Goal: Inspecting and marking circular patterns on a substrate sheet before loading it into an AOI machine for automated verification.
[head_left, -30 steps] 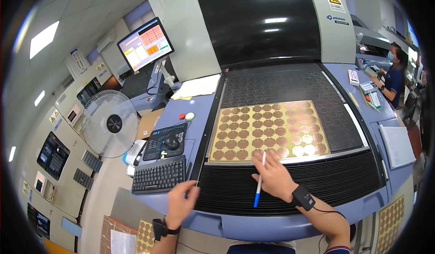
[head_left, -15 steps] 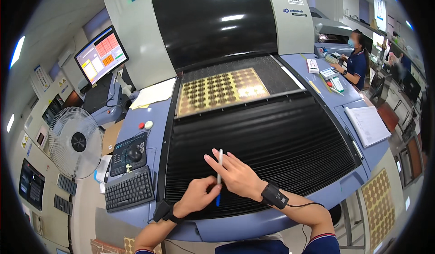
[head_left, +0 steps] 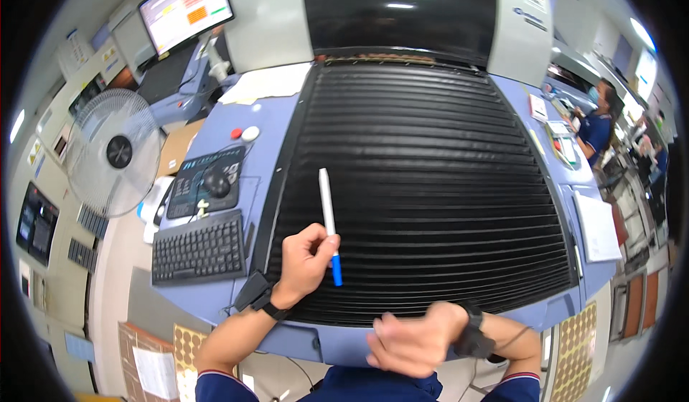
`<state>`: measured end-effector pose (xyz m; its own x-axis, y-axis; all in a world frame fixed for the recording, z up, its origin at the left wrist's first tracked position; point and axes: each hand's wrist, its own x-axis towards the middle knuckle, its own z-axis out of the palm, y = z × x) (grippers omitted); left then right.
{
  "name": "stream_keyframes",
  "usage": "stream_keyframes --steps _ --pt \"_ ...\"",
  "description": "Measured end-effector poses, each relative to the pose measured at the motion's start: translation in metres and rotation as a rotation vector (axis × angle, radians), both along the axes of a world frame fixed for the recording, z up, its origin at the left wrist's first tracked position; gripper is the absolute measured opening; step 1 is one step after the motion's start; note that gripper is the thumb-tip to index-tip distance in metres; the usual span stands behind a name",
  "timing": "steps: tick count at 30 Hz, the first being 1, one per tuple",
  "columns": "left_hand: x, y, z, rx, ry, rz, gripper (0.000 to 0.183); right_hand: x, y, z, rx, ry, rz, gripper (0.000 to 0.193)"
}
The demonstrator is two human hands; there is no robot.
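Observation:
My left hand point(head_left: 307, 260) is closed in a pinch round a white marker pen point(head_left: 327, 202) with a blue end, held over the black ribbed cover point(head_left: 423, 187) of the machine's bed. The white end points away from me, the blue end toward me. Near the front edge of the bed is my right hand point(head_left: 413, 341), its fingers smeared by motion. Nothing shows clearly in that hand, and its finger state is not readable. Both wrists wear black bands with a small box.
To the left lie a black keyboard point(head_left: 199, 250), a mouse point(head_left: 216, 181) and round red and white buttons point(head_left: 250, 134). A fan point(head_left: 118, 151) stands beyond them. A notepad point(head_left: 597, 226) lies on the right ledge. Farther right, another person point(head_left: 596, 125) is at work.
The gold-patterned panel has gone from view toward the machine, and the ribbed cover now stretches back to it. My right hand has left the pen and moved toward me. The view has shifted.

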<state>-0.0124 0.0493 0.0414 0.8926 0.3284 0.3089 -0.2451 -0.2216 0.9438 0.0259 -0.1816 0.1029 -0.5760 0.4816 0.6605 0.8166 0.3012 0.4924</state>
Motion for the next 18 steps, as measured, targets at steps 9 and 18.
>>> stream_keyframes --steps 9,18 --pt "-0.002 -0.001 0.000 0.179 -0.034 -0.045 0.023 -0.049 0.001 0.048 0.042 -0.191 0.041 0.035" --pt "0.000 -0.008 0.002 0.166 -0.066 -0.057 0.024 -0.063 0.002 0.062 -0.087 -0.157 0.072 0.024"
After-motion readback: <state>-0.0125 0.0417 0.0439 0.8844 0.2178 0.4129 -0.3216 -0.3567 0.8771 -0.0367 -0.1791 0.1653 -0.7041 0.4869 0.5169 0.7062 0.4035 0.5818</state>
